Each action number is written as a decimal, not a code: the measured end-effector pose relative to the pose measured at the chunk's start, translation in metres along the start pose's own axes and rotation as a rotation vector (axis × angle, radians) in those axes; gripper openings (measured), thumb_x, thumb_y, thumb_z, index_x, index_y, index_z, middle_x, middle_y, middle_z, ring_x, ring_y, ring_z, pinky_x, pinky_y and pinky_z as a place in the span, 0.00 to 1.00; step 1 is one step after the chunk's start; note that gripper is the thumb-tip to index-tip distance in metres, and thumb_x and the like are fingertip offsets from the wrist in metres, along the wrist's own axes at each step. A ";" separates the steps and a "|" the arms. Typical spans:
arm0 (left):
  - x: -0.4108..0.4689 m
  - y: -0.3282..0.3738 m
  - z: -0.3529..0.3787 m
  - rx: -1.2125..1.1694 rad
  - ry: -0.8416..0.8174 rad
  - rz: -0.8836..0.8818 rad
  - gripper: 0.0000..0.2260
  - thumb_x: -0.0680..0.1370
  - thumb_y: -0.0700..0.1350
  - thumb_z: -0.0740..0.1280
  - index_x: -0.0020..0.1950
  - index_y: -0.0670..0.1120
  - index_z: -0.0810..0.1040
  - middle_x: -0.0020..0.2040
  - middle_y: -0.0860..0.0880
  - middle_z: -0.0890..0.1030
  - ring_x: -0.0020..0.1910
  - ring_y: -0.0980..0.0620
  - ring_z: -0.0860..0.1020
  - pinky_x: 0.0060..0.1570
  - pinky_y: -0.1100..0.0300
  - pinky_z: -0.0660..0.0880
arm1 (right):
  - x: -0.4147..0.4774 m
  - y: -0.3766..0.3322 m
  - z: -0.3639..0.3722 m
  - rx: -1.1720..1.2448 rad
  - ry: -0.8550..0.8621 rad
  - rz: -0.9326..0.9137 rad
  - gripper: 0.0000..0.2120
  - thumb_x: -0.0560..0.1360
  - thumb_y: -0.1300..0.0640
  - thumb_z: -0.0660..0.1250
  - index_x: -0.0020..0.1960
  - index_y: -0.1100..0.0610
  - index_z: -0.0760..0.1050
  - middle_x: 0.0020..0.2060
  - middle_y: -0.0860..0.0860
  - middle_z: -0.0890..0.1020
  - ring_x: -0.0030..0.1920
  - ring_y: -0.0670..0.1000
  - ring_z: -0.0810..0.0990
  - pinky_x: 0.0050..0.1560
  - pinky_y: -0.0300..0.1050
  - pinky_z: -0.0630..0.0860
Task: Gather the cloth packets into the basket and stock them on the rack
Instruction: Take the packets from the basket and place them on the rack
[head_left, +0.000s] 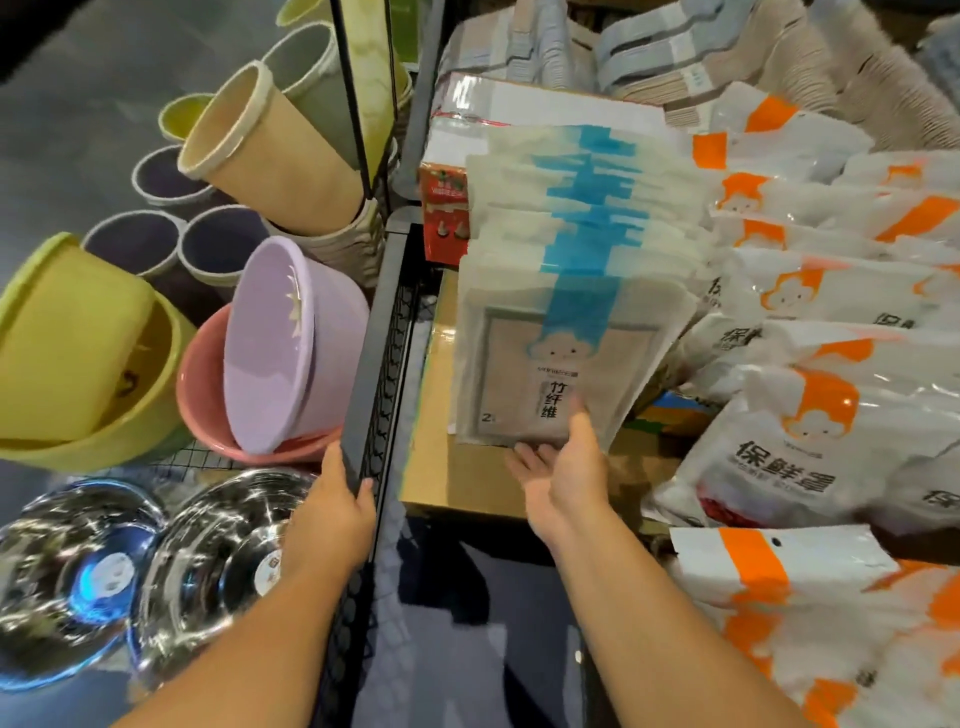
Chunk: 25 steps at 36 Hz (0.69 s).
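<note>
Packets (561, 291) lie fanned in a row on a box (457, 467) in the rack, beside orange bags (810, 291). Prob. light and soft w/ slick film, so they'll flop & slide; take by near short edge, support under. Long axis runs away from the person, blue-stripe end far. R hand (566, 467) pinches front packet's near edge, thumb on top. L hand (332, 514) clamped on rail (374, 332).

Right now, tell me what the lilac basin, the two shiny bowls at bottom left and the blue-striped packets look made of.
Lilac basin: likely plastic, with a smooth semi-gloss finish and a soft, even sheen.
Shiny bowls: probably stainless steel, mirror-polished, with sharp bright reflections.
Blue-striped packets: thin frosted plastic film, with a pale cloth showing faintly through. The printed label names bamboo fibre.
</note>
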<state>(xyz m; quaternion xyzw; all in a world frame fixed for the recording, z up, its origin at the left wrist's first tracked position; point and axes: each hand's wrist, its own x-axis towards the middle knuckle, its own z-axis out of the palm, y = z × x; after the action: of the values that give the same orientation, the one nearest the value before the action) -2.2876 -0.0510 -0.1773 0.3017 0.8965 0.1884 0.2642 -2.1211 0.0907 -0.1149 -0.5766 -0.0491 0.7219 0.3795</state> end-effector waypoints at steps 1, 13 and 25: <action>-0.001 0.001 -0.001 -0.004 -0.002 0.006 0.27 0.83 0.49 0.60 0.79 0.54 0.53 0.65 0.43 0.78 0.57 0.36 0.79 0.49 0.48 0.73 | 0.004 -0.004 0.005 0.033 0.010 0.002 0.28 0.75 0.42 0.72 0.69 0.52 0.69 0.60 0.58 0.74 0.54 0.58 0.76 0.60 0.59 0.77; 0.001 -0.001 0.005 0.031 0.028 -0.020 0.24 0.82 0.52 0.60 0.76 0.54 0.54 0.61 0.42 0.79 0.55 0.35 0.79 0.51 0.44 0.76 | -0.015 0.004 -0.054 -0.396 0.038 -0.128 0.21 0.80 0.52 0.69 0.69 0.53 0.66 0.57 0.52 0.76 0.55 0.54 0.79 0.52 0.49 0.80; -0.079 -0.042 0.004 0.154 0.029 -0.130 0.18 0.82 0.63 0.54 0.60 0.50 0.65 0.53 0.44 0.79 0.50 0.38 0.78 0.44 0.48 0.73 | -0.059 -0.002 -0.089 -1.475 -0.349 -0.474 0.25 0.79 0.49 0.68 0.73 0.51 0.66 0.71 0.50 0.66 0.67 0.51 0.70 0.68 0.49 0.69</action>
<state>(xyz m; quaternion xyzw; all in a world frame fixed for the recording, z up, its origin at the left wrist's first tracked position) -2.2501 -0.1327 -0.1727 0.2595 0.9297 0.1059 0.2389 -2.0398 0.0239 -0.0959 -0.5320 -0.6948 0.4831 0.0301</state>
